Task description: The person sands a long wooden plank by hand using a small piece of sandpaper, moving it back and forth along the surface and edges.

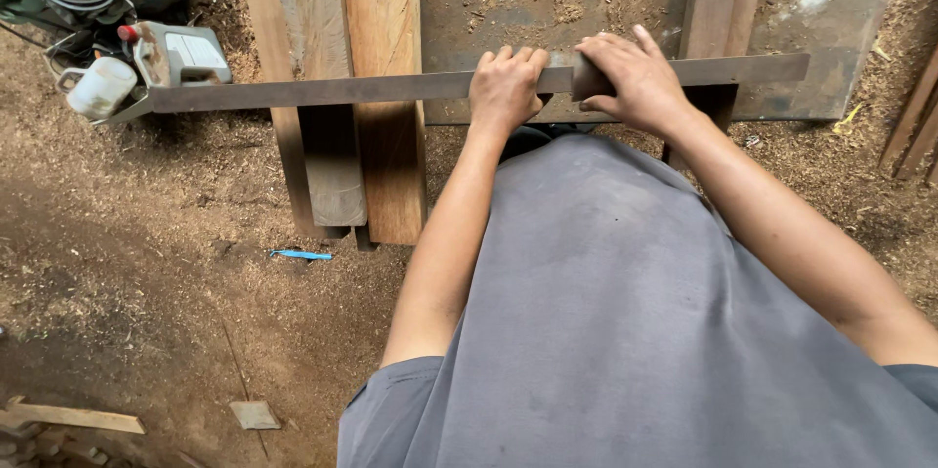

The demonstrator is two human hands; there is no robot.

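Here, both hands point(572, 87) gripping long metal bar point(322, 91), grip perhaps hiding a block.

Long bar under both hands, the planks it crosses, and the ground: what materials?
Bar: looks like metal, probably steel; flat, thin, dull grey-brown, straight edges. Left hand grips it; right hand presses a small block on it, material unclear. Planks: bare wood, reddish-brown, grain visible, unfinished. Ground: dirt covered in sawdust and shavings.

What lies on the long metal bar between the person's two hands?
Nothing: the head view shows only a short bare stretch of the metal bar between the left hand and the right hand.
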